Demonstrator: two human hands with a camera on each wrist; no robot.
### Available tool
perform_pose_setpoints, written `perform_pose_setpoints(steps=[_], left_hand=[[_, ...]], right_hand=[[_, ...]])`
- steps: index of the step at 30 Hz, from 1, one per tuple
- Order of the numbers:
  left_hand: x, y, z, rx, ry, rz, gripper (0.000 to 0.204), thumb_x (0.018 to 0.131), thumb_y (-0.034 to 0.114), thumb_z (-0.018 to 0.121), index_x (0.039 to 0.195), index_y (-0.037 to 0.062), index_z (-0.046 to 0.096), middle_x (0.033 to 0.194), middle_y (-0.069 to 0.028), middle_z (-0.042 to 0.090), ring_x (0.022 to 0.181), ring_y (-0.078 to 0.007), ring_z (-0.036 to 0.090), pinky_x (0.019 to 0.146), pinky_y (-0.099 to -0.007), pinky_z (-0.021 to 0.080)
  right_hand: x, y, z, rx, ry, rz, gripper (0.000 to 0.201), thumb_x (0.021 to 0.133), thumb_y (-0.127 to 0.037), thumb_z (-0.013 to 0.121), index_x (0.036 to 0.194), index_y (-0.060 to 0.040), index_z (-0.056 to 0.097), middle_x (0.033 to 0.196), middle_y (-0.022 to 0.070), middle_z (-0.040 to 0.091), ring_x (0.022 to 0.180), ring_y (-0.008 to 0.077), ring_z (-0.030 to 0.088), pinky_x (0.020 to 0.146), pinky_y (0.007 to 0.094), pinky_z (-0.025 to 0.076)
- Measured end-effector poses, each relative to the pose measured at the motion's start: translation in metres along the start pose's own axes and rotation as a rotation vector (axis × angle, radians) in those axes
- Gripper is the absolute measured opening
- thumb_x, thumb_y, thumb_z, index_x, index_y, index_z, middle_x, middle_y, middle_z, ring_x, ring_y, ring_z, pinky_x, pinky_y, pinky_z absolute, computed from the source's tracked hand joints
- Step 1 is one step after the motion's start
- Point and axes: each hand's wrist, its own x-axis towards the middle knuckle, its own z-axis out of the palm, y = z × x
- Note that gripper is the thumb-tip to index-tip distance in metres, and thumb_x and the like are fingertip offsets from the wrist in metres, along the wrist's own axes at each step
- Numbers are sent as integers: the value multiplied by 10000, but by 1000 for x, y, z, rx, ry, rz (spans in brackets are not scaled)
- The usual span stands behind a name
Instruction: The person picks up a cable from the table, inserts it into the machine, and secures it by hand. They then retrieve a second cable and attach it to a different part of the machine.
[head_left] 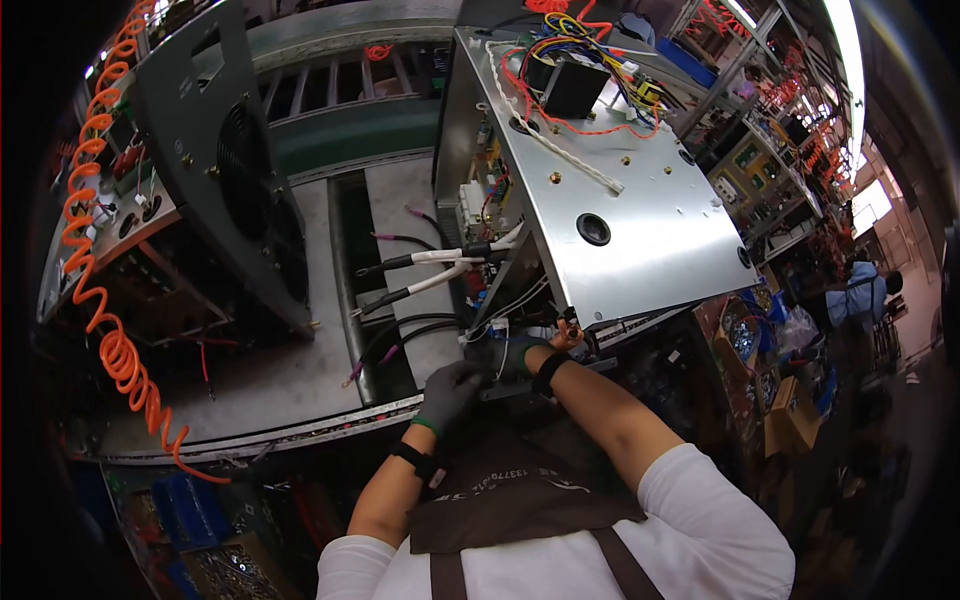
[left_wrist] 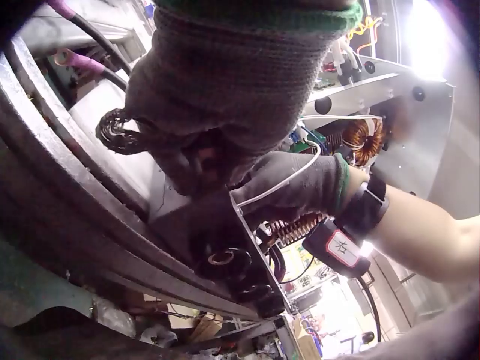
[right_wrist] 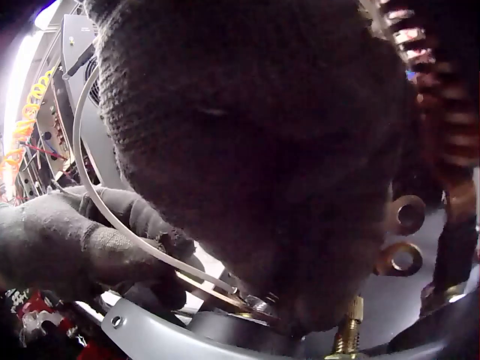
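Note:
In the head view the grey-gloved left hand [head_left: 448, 392] is at the near end of a dark panel [head_left: 550, 383], beside the right hand [head_left: 515, 355]. The left wrist view has the left hand [left_wrist: 225, 82] with bent fingers at the edge of that panel [left_wrist: 214, 229], a loop of dark strands [left_wrist: 120, 133] beside it. Close by is the right hand [left_wrist: 296, 184], under a thin white wire [left_wrist: 289, 182]. In the right wrist view the right hand [right_wrist: 247, 150] points down by the wire's end [right_wrist: 229, 287] and hides its own grip; the left hand [right_wrist: 82, 232] is alongside.
A large metal cabinet [head_left: 640, 230] stands at the hands' far side, with thick white cables [head_left: 430, 258] coming out. Copper coils [left_wrist: 364, 139] and a brass bolt [right_wrist: 350, 322] are near the right hand. An orange coiled hose [head_left: 125, 365] hangs at the left, before another dark unit [head_left: 215, 150].

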Motion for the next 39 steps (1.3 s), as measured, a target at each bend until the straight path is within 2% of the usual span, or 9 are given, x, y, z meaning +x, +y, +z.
perform_pose_setpoints(steps=[5,7,11,17,26,28,34,37,39], left_hand=[[1,-6,3,-20,-6,5,231,844,145,554,1017,28,653,930,-126,680,875,-209,649,788,-313,488],[1,-1,0,-23,-26,-7,237,847,143,551,1028,27,649,938,-126,680,884,-207,648,794,-313,486],[0,-1,1,12,-23,-5,246,848,148,553,1043,28,643,938,-133,678,885,-214,649,797,-316,486],[5,-20,3,57,-23,32,256,849,154,553,1054,23,636,947,-140,676,885,-221,651,795,-316,491],[-1,0,2,-19,-29,-27,224,853,131,534,1019,32,648,913,-119,681,874,-184,648,786,-307,494],[-2,4,2,-24,-37,-10,226,854,130,531,1020,28,645,907,-117,682,866,-189,649,786,-306,495],[-3,9,1,22,-27,-11,223,857,132,540,1026,29,643,927,-120,685,888,-202,653,799,-312,493],[0,0,1,30,-35,13,230,858,136,550,1039,25,638,940,-128,683,899,-209,653,805,-316,491],[2,-11,1,66,-31,22,234,857,139,555,1044,26,637,941,-132,681,900,-215,652,806,-318,490]], right_hand=[[56,38,47,-11,170,-77,370,737,-314,654,1044,-107,665,1071,152,646,933,301,644,786,420,503],[19,11,16,132,125,-59,412,751,-358,642,1066,-92,652,1072,154,645,956,303,638,800,422,497],[32,17,23,115,133,-136,444,772,-395,617,1080,-75,636,1075,159,643,967,308,633,809,425,493],[-14,-17,-2,41,237,34,423,800,-443,552,1101,-150,607,1047,120,647,910,303,635,770,396,496],[-13,-17,-4,0,189,-159,429,794,-428,541,1099,-135,609,1071,129,640,916,321,631,762,392,501],[-42,-35,-23,72,146,-30,379,812,-368,540,1084,-109,594,1084,134,627,930,317,619,781,383,491],[79,32,48,-50,203,-499,260,826,-233,562,1036,-78,561,1070,146,597,973,304,581,833,376,461],[48,20,30,-142,204,-486,262,815,-198,580,1032,-52,558,1057,163,596,968,308,577,830,380,457],[96,33,62,63,274,-426,312,818,-272,571,1029,-44,602,1033,176,622,912,308,608,786,391,478]])
